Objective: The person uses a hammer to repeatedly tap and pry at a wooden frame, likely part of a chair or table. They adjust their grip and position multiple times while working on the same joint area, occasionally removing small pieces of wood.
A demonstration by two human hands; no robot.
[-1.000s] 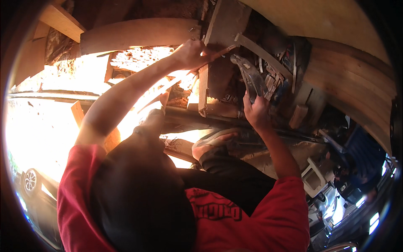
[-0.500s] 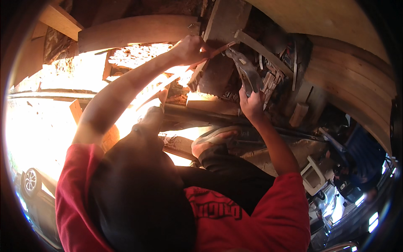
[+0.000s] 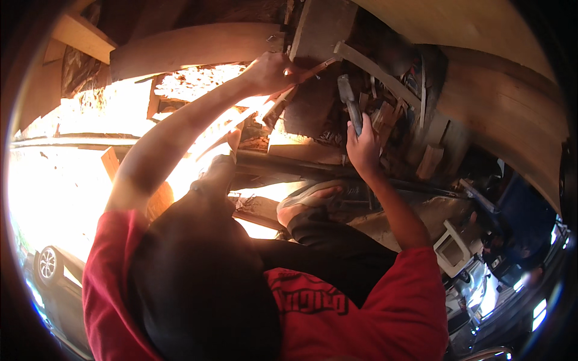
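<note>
Clearly, the bare left hand [image 3: 269,73] and bare right hand [image 3: 365,150] are apart, each closed on its own object.
The left one grips a thin, reddish-brown wooden strip [image 3: 317,69], pointing to the right; the right one grips a long, grey hand tool [image 3: 348,94], whose upper end is near the strip's tip, a little lower.

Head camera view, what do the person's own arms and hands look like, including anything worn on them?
Short, plain red sleeves leave both forearms bare. The left hand and right hand are ungloved, with no watch or bracelet that I can see. The sleeves belong to a red shirt with dark lettering.
</note>
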